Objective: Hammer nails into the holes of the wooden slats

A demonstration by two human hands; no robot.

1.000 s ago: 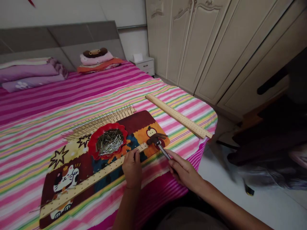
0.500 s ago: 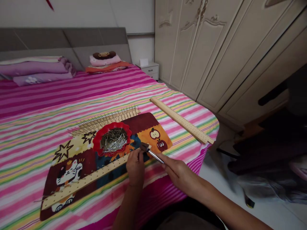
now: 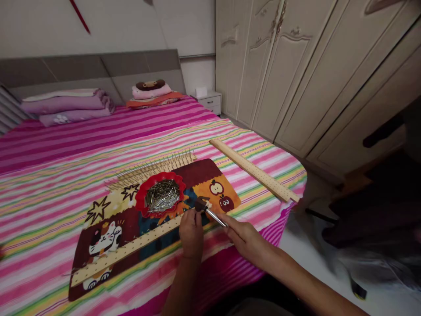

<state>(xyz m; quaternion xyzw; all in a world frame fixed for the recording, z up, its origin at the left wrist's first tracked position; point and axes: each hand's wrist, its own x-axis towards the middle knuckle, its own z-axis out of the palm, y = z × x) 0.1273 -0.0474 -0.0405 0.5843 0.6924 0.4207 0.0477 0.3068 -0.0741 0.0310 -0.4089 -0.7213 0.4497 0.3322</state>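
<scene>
Right hand (image 3: 246,241): clenched round my hammer (image 3: 215,217)
Left hand (image 3: 191,232): nearer the hammer's head; pinch hidden, I cannot tell
Wooden strip (image 3: 144,239): long axis near-left to far-right

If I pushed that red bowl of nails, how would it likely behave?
The red bowl would probably hold its shape, since its scalloped rim looks moulded and fairly stiff. The heap of nails inside likely makes it heavy for its size. Being wide and low on the patterned mat, it seems more apt to slide than tip.
</scene>
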